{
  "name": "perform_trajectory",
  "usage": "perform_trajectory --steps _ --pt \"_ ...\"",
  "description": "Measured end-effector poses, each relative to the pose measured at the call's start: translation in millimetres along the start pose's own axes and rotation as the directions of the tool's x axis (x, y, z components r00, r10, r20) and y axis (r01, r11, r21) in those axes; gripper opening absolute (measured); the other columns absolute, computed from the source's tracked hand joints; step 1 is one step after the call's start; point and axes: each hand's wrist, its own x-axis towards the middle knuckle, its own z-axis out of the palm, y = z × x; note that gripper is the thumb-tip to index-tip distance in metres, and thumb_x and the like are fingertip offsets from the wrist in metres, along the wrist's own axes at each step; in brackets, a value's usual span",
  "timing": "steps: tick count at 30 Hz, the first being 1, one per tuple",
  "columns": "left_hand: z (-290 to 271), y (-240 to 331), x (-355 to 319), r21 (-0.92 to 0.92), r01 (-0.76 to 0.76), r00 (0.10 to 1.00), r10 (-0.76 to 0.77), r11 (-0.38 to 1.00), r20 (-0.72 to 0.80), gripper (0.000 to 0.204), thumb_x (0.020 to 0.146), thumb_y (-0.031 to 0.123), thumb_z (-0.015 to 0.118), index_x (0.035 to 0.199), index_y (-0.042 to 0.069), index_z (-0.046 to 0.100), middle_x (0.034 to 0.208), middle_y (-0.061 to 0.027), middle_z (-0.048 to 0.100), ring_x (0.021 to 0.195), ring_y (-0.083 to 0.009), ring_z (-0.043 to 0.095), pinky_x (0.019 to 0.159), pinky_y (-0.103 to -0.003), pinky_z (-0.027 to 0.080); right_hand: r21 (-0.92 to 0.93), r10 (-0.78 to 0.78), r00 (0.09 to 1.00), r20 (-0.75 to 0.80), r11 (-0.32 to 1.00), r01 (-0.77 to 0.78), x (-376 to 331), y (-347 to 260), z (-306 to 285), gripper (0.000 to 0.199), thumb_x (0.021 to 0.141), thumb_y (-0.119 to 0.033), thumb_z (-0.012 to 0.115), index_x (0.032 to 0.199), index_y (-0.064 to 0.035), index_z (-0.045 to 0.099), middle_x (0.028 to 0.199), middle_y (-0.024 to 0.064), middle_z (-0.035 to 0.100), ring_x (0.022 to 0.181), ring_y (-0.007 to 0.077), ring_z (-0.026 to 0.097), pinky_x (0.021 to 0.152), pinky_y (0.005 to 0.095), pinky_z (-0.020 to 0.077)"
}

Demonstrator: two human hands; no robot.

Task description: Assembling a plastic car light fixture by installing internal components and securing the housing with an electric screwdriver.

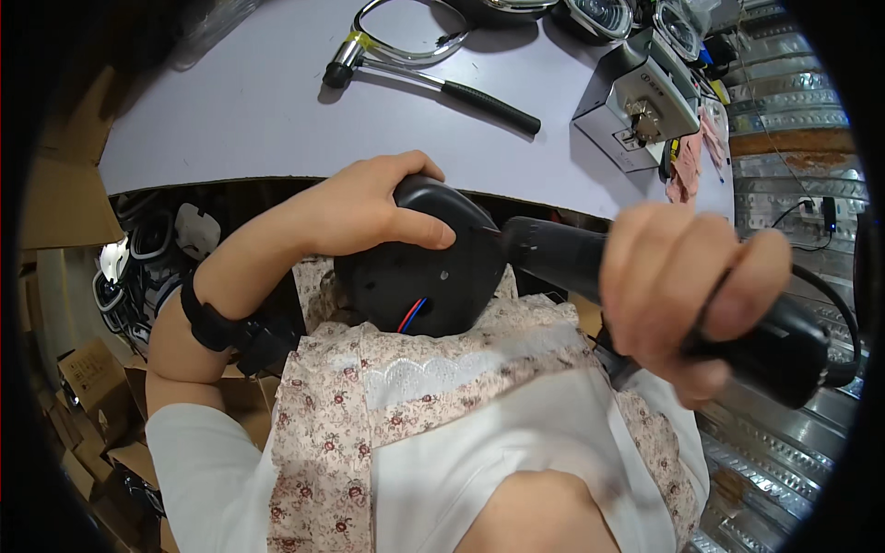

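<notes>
My left hand (383, 207) is wrapped over the top of a black rounded housing (433, 281), thumb pressed on its near face. The housing rests against my lap and apron. A red and a blue wire (412, 315) come out of a hole low in it. In my right hand (691, 290), slightly blurred, is a black corded electric screwdriver (558, 249), its fingers closed round the body. The screwdriver lies nearly level, with its front end at the housing's right edge. A thin tip seems to meet the housing there; the exact contact is too small to tell.
On the white table (249, 129) ahead lie a hammer (433, 88) and a metal ring (406, 51). A grey-white box device (636, 101) and several lamp-like units (599, 17) stand at the back right. Cardboard boxes (97, 378) and dark-rimmed parts (152, 235) are at left.
</notes>
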Motion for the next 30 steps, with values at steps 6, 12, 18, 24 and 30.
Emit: perform_trajectory --steps 6,12,18,24,30 --pt "21 -9 -22 -0.045 0.048 0.991 -0.054 0.998 -0.125 0.057 0.073 0.032 0.079 0.117 0.0 0.06 0.104 -0.0183 0.068 0.094 -0.0262 0.067 0.084 -0.036 0.052 -0.025 -0.048 0.998 0.029 0.999 0.048 -9 6 19 0.025 0.085 -0.013 0.076 0.083 -0.0081 0.051 0.07 0.0057 0.065 0.055 0.0165 0.063 0.051 0.0289 0.0512" --pt "22 -31 -6 0.07 0.113 0.982 -0.1 0.991 -0.158 0.068 0.072 0.045 0.08 0.123 0.005 0.061 0.113 -0.0173 0.068 0.107 -0.0278 0.064 0.094 -0.037 0.048 0.126 -0.038 0.96 -0.278 0.989 0.076 -28 31 22 0.014 0.076 0.006 0.071 0.076 0.001 0.058 0.065 0.0114 0.062 0.058 0.0276 0.062 0.055 0.0368 0.0519" --pt "20 -34 0 -0.052 0.053 0.997 -0.055 0.997 -0.045 0.067 0.079 0.042 0.077 0.128 0.002 0.057 0.116 -0.0156 0.064 0.107 -0.0234 0.061 0.095 -0.032 0.046 0.097 -0.028 0.951 -0.309 0.993 0.061 -32 17 22 0.013 0.08 0.003 0.072 0.087 0.0005 0.061 0.076 0.0125 0.066 0.068 0.0207 0.063 0.062 0.0319 0.0505" --pt "19 -28 2 -0.107 0.059 0.998 -0.06 0.993 -0.005 0.063 0.081 0.038 0.075 0.128 0.0 0.057 0.117 -0.0142 0.063 0.109 -0.0204 0.059 0.097 -0.031 0.045 0.221 0.059 0.977 -0.203 0.975 -0.013 -27 27 20 0.018 0.082 0.0 0.074 0.096 0.0004 0.062 0.084 0.0104 0.067 0.073 0.0174 0.063 0.065 0.03 0.0509" --pt "32 -57 8 -0.036 0.02 1.0 -0.02 0.999 0.016 0.058 0.079 0.037 0.076 0.122 0.002 0.061 0.115 -0.0133 0.065 0.11 -0.0218 0.058 0.099 -0.034 0.043 0.267 0.286 0.908 -0.306 0.941 -0.206 -40 36 19 0.02 0.079 0.0 0.075 0.093 -0.0025 0.062 0.085 0.0044 0.066 0.075 0.0103 0.06 0.067 0.0248 0.0477"
